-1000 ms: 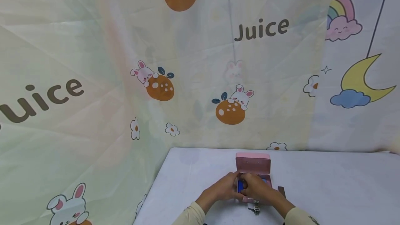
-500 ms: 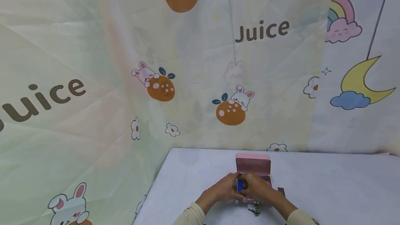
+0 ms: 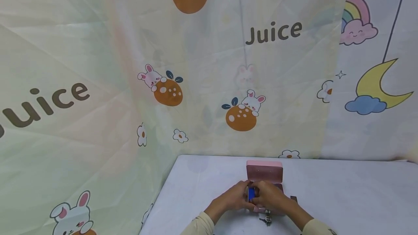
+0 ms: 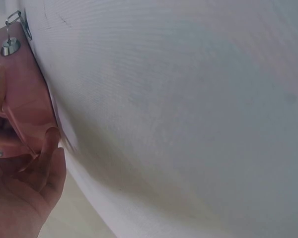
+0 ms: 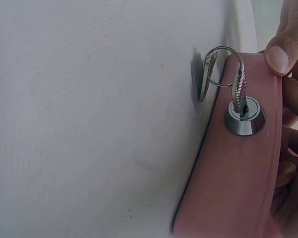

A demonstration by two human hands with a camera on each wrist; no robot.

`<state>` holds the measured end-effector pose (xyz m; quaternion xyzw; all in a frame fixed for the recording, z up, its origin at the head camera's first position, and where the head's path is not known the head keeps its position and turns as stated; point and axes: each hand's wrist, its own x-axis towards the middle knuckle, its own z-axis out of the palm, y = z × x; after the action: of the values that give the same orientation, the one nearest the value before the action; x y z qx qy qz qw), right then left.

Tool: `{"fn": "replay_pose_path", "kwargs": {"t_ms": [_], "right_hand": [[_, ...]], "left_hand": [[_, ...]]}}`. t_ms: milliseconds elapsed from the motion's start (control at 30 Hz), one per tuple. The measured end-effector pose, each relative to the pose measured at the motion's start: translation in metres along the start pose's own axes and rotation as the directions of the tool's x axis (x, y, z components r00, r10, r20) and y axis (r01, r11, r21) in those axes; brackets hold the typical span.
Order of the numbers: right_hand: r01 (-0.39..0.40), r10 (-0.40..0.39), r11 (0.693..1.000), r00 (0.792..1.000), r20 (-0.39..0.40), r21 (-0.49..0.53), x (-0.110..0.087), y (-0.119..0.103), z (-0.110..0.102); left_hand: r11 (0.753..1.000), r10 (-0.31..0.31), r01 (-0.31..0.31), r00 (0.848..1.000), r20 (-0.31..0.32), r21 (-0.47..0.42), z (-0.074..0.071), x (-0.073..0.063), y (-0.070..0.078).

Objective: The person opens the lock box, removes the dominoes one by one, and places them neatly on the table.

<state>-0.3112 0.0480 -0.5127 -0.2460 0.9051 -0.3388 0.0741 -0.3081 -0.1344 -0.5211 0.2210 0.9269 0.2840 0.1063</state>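
Note:
A pink metal cash box [image 3: 264, 173] stands on the table with its lid raised. My left hand [image 3: 233, 196] grips the box's left end, its thumb at the front corner. Over the box's inside is my right hand [image 3: 269, 195], with curled fingers around a blue object [image 3: 251, 193]; the kind of object cannot be made out, and the hand covers part of it. From the lock [image 5: 244, 119] on the front wall a key [image 5: 240, 91] sticks out, joined by a ring [image 5: 223, 49] to a second key [image 5: 205, 82].
A dark brown flat strip [image 3: 294, 198] lies on the white-covered table [image 3: 352, 195] just right of the box, partly behind the right forearm. Printed cloth curtains [image 3: 209, 82] rise behind and left of the table.
Blue was visible on both sides of my right hand a second ago; now it shows only at the left. My left hand and the box have stayed in place.

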Motion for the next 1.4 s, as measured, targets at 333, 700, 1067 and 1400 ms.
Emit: {"fn": "replay_pose_path", "kwargs": {"t_ms": [333, 700, 1067, 1400], "right_hand": [[-0.034, 0.033, 0.999, 0.999, -0.024, -0.016, 0.0, 0.001, 0.0], [-0.044, 0.042, 0.999, 0.998, -0.038, -0.031, -0.005, 0.0, -0.006], [0.011, -0.014, 0.999, 0.999, -0.049, -0.042, -0.011, 0.002, -0.013], [-0.002, -0.003, 0.996, 0.998, -0.059, -0.086, -0.016, 0.003, -0.019]], "left_hand": [[1.0, -0.004, 0.004, 1.0, -0.005, 0.007, 0.0, -0.002, 0.001], [1.0, 0.005, -0.005, 1.0, -0.011, 0.006, 0.0, -0.003, 0.001], [1.0, -0.013, 0.012, 1.0, -0.004, -0.021, 0.0, -0.002, 0.001], [0.999, -0.02, 0.02, 1.0, 0.006, -0.05, 0.001, -0.003, 0.001]]}}
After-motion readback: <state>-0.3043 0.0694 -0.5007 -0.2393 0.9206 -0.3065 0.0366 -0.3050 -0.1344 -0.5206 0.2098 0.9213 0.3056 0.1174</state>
